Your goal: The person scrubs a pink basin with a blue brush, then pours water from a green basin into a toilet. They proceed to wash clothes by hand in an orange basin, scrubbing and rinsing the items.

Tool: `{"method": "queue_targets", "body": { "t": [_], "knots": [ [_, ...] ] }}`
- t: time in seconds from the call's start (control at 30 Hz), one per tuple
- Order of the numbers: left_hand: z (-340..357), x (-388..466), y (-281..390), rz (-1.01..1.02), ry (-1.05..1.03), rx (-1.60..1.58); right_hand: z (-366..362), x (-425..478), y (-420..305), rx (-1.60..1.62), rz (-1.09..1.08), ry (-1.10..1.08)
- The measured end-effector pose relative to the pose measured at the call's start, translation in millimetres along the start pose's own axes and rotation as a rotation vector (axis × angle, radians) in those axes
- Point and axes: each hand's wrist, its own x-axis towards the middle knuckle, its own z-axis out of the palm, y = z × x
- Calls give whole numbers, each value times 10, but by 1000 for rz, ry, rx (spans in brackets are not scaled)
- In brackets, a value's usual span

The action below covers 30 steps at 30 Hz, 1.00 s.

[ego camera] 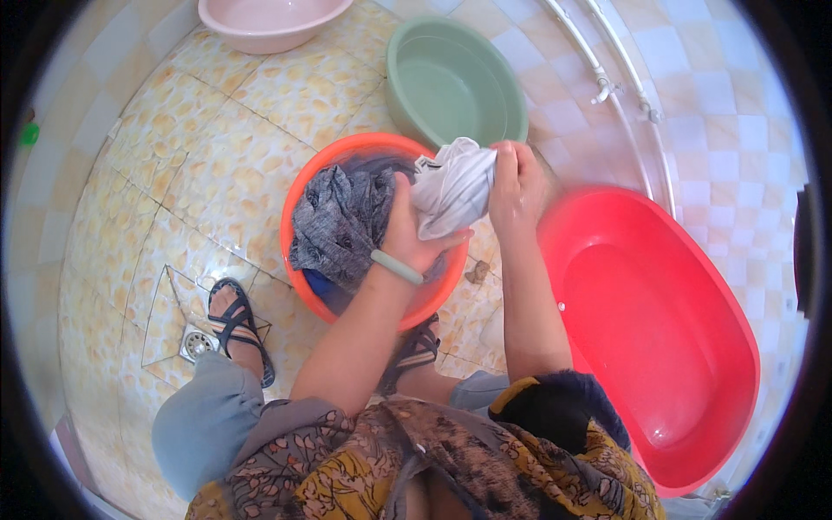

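Observation:
A wet, light grey cloth is stretched between my two hands above the right side of an orange plastic basin. My left hand cups its lower left part, thumb up and fingers beneath it. With its fingers closed, my right hand grips the cloth's right end. Dark grey patterned fabric is heaped in the orange basin, left of my left hand, and a piece of blue fabric shows below it. A pale green bangle circles my left wrist.
A green basin stands behind the orange one, and a pink basin at the top. The large red tub lies close on the right. White pipes with a tap run along the tiled wall. A floor drain is beside my left foot.

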Motion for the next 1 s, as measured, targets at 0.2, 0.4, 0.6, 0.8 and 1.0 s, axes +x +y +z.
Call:
{"method": "queue_targets", "body": {
  "t": [0.2,0.4,0.6,0.8,1.0],
  "knots": [
    [-108,106,36,88,-245,-69,-193,-634,-177,13,-154,28],
    [341,-49,134,465,40,684,-203,-561,261,838,502,89],
    [413,-134,95,970,-176,1448,-148,-524,520,1056,936,-289],
    [454,-154,277,741,-311,1348,-46,-693,459,1365,933,-460],
    [218,-51,339,400,-179,777,163,-832,371,1527,932,-349]
  ]
}}
